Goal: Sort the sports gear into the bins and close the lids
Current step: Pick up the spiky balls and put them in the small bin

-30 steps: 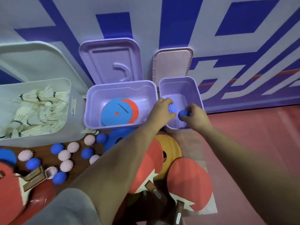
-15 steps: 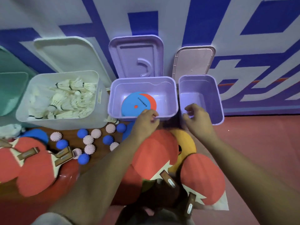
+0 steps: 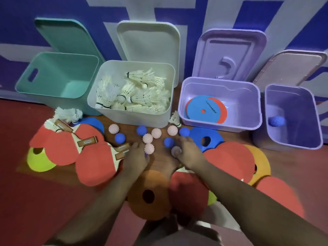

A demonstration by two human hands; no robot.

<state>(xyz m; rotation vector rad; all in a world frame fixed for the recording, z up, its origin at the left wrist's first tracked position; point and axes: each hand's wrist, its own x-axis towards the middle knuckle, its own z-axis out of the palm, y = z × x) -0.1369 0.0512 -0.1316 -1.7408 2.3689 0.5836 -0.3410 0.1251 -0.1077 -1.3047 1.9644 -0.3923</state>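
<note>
Four bins: teal bin (image 3: 53, 80), white bin (image 3: 134, 118), wide lilac bin (image 3: 220, 126) and narrow lilac bin (image 3: 301, 134) stand in a row at the wall, lids (image 3: 149, 43) propped behind them.
Contents: shuttlecocks (image 3: 131, 95) in the white bin; flat discs (image 3: 204, 110) in the wide lilac bin; one blue ball (image 3: 276, 121) in the narrow lilac bin.
Loose balls (image 3: 156, 133): pink and blue, on the floor in front of the white bin.
Left hand (image 3: 135, 158): over the loose balls; grip blurred, cannot tell.
Right hand (image 3: 188, 153): fingers at a pink ball (image 3: 176, 150); clamped or not, cannot tell.
</note>
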